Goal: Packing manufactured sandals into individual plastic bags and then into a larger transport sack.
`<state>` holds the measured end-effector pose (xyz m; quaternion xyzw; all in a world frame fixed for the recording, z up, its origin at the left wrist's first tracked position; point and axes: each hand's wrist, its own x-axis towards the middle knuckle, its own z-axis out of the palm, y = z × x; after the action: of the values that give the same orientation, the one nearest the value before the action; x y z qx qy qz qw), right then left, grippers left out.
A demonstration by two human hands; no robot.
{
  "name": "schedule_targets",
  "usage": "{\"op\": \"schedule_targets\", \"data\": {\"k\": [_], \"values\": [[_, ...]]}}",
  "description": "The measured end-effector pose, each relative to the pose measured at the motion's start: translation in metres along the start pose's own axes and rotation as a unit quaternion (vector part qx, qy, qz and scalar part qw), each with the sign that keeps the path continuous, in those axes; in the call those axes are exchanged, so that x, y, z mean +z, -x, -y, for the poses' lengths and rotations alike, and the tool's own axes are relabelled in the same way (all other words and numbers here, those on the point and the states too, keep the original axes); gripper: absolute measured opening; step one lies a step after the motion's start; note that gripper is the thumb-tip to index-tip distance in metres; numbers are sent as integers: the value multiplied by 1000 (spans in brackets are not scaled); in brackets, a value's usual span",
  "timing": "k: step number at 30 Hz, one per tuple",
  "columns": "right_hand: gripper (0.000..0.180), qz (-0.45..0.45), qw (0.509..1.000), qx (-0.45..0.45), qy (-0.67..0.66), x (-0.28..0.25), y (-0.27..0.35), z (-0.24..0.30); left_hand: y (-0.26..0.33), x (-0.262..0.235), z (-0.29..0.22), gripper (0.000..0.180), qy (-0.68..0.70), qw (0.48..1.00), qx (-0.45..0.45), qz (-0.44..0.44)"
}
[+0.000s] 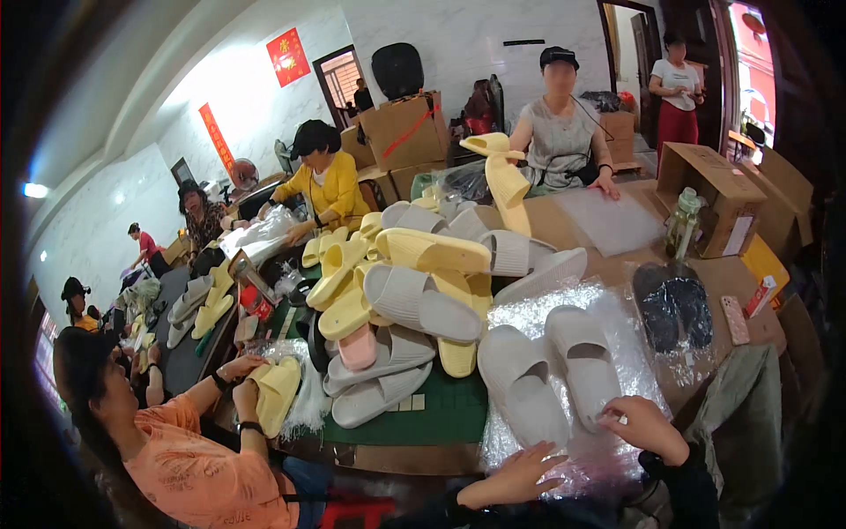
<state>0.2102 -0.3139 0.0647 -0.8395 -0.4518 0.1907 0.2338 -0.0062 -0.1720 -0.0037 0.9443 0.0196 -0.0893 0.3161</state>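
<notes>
Two grey slide slippers lie side by side before me, a left one (525, 407) and a right one (589, 388), on a layer of shiny clear plastic bags (636, 381). My left hand (515, 476) is open, fingers stretched out low over the plastic just below the left slipper's heel. At the right slipper's heel, my right hand (648, 430) has its thumb and fingers pinched together. What sits between those fingertips is too small to make out. Left of the pair rises a heap of loose yellow slippers (436, 249) and grey slippers (423, 304).
Bagged dark slippers (674, 309), a phone (734, 319), a glass bottle (683, 225) and an open carton (716, 198) stand to the right. A co-worker in orange (198, 458) handles a yellow slipper at left. Across the table, another person (564, 132) holds yellow slippers.
</notes>
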Motion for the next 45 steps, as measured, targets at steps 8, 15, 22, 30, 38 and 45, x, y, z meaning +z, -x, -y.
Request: {"op": "schedule_targets", "data": {"k": [8, 15, 22, 30, 38, 45], "values": [[58, 136, 974, -182, 22, 31, -76, -1, 29, -45, -12, 51, 219, 974, 51, -32], [60, 129, 977, -139, 100, 46, -108, 25, 63, -72, -12, 51, 75, 996, 31, -35], [60, 112, 988, -64, 82, 56, -118, 34, 26, 22, -2, 52, -88, 988, 29, -123], [64, 19, 990, -107, 94, 78, -126, 13, 20, 36, -17, 51, -71, 983, -18, -171], [43, -42, 979, -197, -43, 38, -90, 14, 15, 34, -19, 47, -78, 979, -48, -183], [51, 20, 879, -166, -446, -4, -52, 6, 8, 1, -32, 52, -38, 983, -133, -123]]}}
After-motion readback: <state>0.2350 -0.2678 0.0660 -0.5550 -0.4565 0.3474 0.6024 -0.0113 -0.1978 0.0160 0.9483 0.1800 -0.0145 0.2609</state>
